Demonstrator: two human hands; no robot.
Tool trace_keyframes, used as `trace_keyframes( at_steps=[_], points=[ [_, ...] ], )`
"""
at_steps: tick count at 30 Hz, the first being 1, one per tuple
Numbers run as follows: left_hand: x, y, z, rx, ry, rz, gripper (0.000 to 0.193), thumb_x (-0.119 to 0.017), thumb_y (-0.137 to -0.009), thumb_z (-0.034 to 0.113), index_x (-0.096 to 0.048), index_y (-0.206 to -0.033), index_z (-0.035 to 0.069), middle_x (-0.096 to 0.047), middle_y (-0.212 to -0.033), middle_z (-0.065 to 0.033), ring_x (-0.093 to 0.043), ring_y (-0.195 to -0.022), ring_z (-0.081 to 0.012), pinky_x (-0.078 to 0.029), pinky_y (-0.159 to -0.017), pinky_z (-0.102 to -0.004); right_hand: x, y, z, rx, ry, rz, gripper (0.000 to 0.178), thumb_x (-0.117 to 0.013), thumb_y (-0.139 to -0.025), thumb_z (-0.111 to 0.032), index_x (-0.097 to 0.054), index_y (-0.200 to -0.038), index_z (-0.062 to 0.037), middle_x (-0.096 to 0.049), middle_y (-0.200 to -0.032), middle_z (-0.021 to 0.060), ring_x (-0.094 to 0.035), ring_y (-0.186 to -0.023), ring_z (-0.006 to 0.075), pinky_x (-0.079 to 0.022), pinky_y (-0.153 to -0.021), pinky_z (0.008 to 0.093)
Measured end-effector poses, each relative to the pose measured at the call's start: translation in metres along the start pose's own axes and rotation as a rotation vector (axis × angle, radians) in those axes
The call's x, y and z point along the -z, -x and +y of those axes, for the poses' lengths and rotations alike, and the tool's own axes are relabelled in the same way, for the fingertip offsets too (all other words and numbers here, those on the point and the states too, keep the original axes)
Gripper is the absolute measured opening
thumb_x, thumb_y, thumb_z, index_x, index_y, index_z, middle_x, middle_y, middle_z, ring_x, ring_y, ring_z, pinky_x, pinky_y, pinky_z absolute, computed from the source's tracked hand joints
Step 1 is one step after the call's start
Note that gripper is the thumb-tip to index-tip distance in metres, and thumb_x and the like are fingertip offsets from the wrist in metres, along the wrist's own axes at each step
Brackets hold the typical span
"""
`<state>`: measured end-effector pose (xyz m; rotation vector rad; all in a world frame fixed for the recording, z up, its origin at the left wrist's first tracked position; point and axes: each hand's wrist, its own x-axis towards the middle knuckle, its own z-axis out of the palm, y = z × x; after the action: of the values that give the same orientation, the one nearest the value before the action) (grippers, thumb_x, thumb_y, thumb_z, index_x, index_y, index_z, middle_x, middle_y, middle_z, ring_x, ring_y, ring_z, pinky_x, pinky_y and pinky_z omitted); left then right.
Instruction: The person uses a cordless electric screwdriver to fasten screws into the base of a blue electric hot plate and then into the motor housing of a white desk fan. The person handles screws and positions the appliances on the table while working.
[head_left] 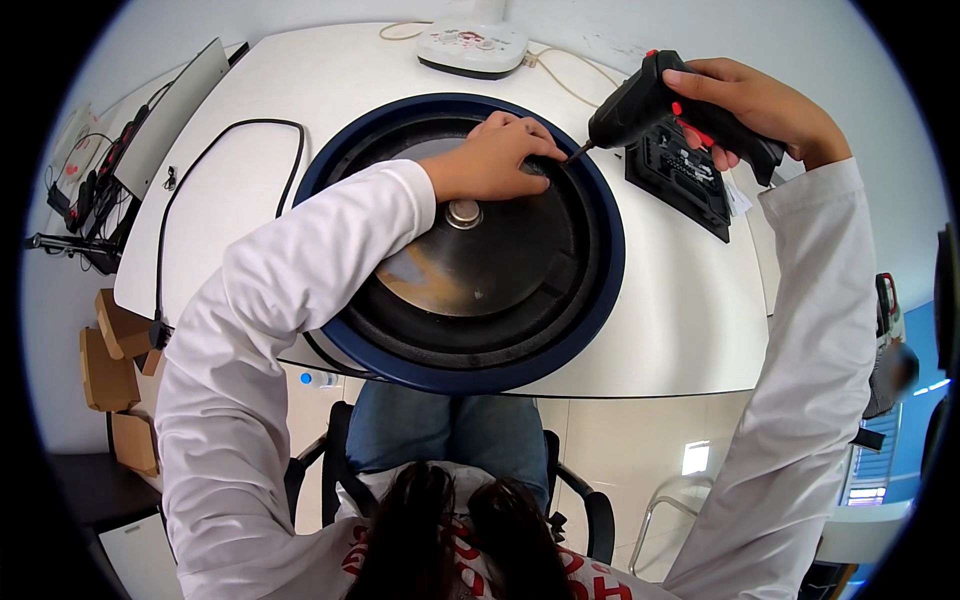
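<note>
A round appliance base (613, 250) with a dark blue rim lies on the table in front of me, tilted slightly toward me. Inside it are a dark, partly discoloured metal plate (450, 280) and a silver round button (463, 214) at the centre. My left hand (495, 160) reaches over the plate, its fingers curled at the far right inner rim; what they grip, if anything, is hidden. My right hand (755, 105) is wrapped around a black and red power screwdriver (635, 105). Its thin bit slants down to the rim, close to my left fingertips.
An open black bit case (685, 180) lies right of the appliance, below the screwdriver. At the back stands a white device base (472, 48) with knobs and a cable. A black power cord (225, 130) loops on the left. Cardboard boxes (108, 370) are piled at left.
</note>
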<state>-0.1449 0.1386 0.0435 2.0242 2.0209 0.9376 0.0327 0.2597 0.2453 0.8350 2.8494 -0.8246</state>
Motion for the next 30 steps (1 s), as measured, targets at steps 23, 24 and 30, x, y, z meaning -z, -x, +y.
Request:
trace_keyframes(
  at_steps=[23, 24, 30],
  points=[
    [0.0, -0.001, -0.006, -0.018, 0.013, -0.004, 0.043, -0.066, -0.074, 0.028, -0.063, -0.117, 0.021, -0.052, -0.122, -0.0021, -0.037, -0.12, -0.0301, -0.027, -0.105, -0.0422, -0.005, -0.003, -0.007, -0.005, 0.028, 0.019, 0.053, -0.055, -0.088, -0.047, -0.055, -0.109, 0.0022, -0.055, -0.06, 0.0035, -0.052, -0.041, 0.0092, -0.045, -0.039, 0.0206],
    [0.0, -0.001, -0.006, -0.022, 0.012, -0.001, 0.043, -0.066, -0.075, 0.028, -0.063, -0.117, 0.021, -0.052, -0.122, -0.002, -0.037, -0.12, -0.0301, -0.027, -0.105, -0.0423, -0.004, -0.003, -0.007, -0.004, 0.021, -0.001, 0.054, -0.055, -0.088, -0.047, -0.055, -0.109, 0.0023, -0.055, -0.06, 0.0035, -0.052, -0.041, 0.0093, -0.045, -0.039, 0.0207],
    [-0.002, -0.001, -0.007, -0.016, 0.005, 0.004, 0.042, -0.066, -0.075, 0.028, -0.063, -0.116, 0.022, -0.053, -0.122, -0.0015, -0.037, -0.12, -0.0302, -0.027, -0.104, -0.0427, -0.005, -0.004, -0.006, 0.005, 0.029, 0.013, 0.056, -0.055, -0.088, -0.048, -0.054, -0.112, 0.0035, -0.055, -0.06, 0.0037, -0.052, -0.042, 0.0097, -0.045, -0.039, 0.0205]
  ],
)
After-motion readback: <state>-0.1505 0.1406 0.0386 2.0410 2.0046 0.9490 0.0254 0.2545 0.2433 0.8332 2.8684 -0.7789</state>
